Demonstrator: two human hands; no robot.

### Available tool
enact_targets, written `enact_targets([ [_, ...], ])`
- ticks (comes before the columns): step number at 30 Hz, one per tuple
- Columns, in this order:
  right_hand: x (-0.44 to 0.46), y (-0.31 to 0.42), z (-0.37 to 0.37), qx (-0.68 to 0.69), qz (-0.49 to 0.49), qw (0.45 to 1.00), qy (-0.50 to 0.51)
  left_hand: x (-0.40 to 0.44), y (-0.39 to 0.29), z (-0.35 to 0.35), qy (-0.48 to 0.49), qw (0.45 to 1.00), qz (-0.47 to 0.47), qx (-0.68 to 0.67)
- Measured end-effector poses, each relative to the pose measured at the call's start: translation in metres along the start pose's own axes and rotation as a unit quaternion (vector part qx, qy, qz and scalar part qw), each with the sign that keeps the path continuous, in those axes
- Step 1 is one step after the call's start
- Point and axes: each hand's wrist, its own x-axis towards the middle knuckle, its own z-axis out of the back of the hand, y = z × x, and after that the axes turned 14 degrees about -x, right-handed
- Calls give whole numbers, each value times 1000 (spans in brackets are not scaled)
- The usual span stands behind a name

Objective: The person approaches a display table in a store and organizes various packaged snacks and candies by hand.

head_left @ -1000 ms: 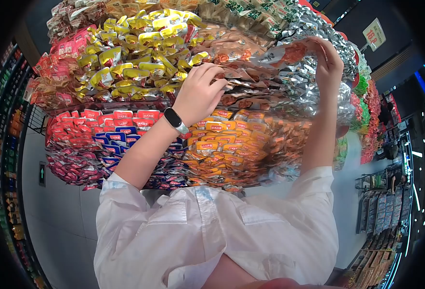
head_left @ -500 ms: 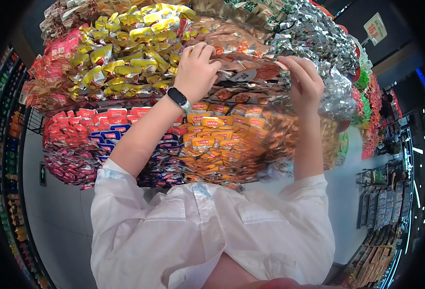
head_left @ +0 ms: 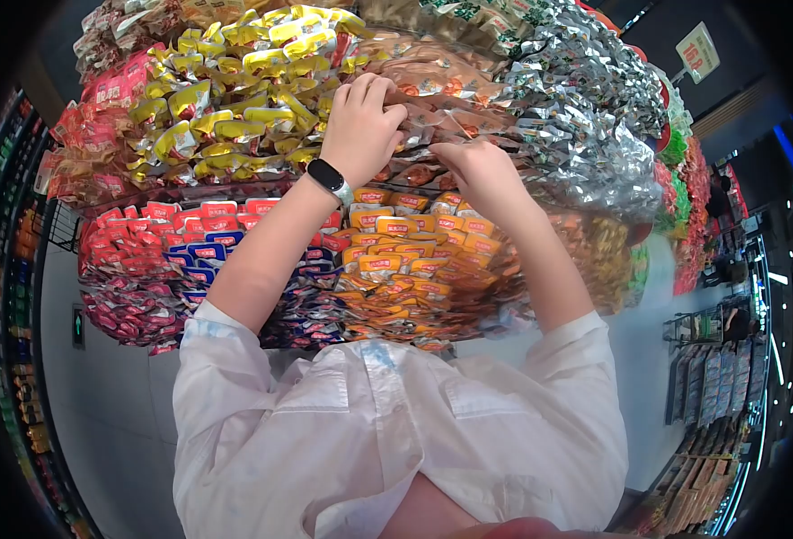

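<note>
My left hand [head_left: 360, 130], with a dark band on the wrist, rests at the left edge of the brown-orange packets [head_left: 441, 76], its fingers curled over them. What its fingertips hold, if anything, is hidden. To its right, my right hand [head_left: 482, 175] reaches into the same packets with thumb and fingers pressed together; what is between the fingertips is too small to tell. Yellow packets [head_left: 261, 126] lie to the left of my left hand. Orange packets [head_left: 383, 260] stand in rows below both hands.
Silver packets [head_left: 585, 117] are heaped at the right, with a price sign [head_left: 698, 52] beyond them. Red packets [head_left: 136, 242] and blue packets [head_left: 206, 251] fill the lower left of the display. Shelves line the far left, and racks [head_left: 715, 386] stand at the right.
My right hand has come down and left from the silver packets. The clear-and-brown packet it held up earlier is lowered among the others. My left hand has moved slightly up and left.
</note>
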Motion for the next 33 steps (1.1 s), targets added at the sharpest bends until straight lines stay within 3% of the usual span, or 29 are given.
enact_targets([
  [5, 16, 2, -7, 21, -10, 996, 85, -8, 1, 5, 35, 998, -20, -37],
  [12, 13, -3, -13, 42, -16, 995, 94, -15, -1, 13, 76, 995, -36, -62],
  [18, 6, 1, -3, 23, -25, 992, 123, -11, -2, 12, 87, 995, -52, 0],
  [20, 0, -9, 12, 157, 24, 987, 21, -8, -6, 20, 67, 995, -57, -54],
  [21, 1, -14, 37, 174, 3, 985, 19, -2, -6, 23, 63, 995, -59, -50],
  [25, 29, -86, 37, 105, -96, 976, -163, 22, 4, 29, 32, 992, -22, -123],
  [26, 37, -101, 31, 103, -95, 976, -165, 29, 12, 23, 33, 989, 5, -143],
  [28, 50, -125, 15, 9, -94, 988, -122, 43, 25, 15, 50, 988, 32, -140],
  [31, 64, -148, -11, 7, -98, 995, 24, 52, 35, -1, 100, 982, 73, -144],
  [33, 68, -147, -16, -30, -82, 996, 15, 59, 35, -1, 108, 986, 59, -109],
])
